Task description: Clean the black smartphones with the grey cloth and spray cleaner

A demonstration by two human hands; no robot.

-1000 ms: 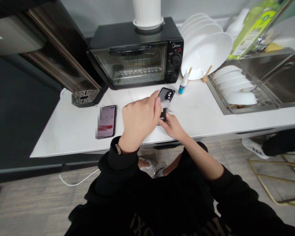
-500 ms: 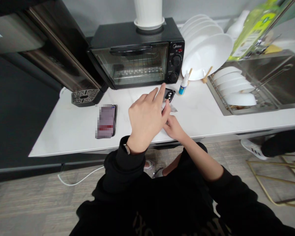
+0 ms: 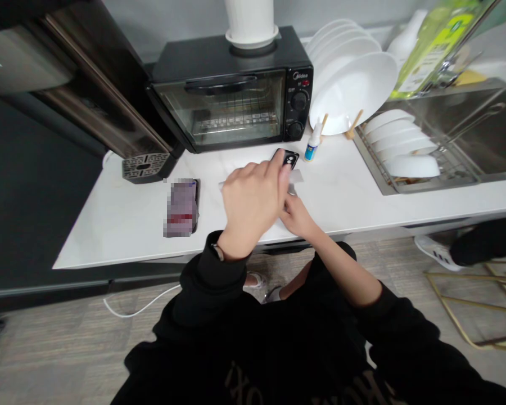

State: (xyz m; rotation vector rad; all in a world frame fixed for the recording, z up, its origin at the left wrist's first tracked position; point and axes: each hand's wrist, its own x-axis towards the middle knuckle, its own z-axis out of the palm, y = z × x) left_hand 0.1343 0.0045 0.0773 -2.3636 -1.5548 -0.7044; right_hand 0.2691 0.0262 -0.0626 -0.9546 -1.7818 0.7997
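Note:
My left hand (image 3: 253,197) is over the counter, back upward, fingers curled and thumb close to the index finger. Beneath its thumb side is my right hand (image 3: 296,216), fingers closed; whatever they grip is mostly hidden, with only a greyish edge showing. A thin whitish sheet (image 3: 296,176) sticks out beside the hands. Just beyond my left fingertips lies a black phone or phone case (image 3: 292,160) with round pale camera spots. A small white spray bottle (image 3: 312,144) with a blue label stands to its right. Farther left lies a phone (image 3: 181,208), its screen blurred out.
A black toaster oven (image 3: 231,95) stands behind my hands, with a white pot (image 3: 251,22) on top. Left is a drinks machine (image 3: 145,166). White plates (image 3: 349,84) stand racked at right, beside a sink (image 3: 468,135) holding bowls (image 3: 398,140). Another person's shoe (image 3: 438,253) shows below.
My left hand's fingers, stretched forward before, have curled in, and the thumb has drawn nearer the index finger. More of the whitish sheet shows. My right hand stays nearly in place.

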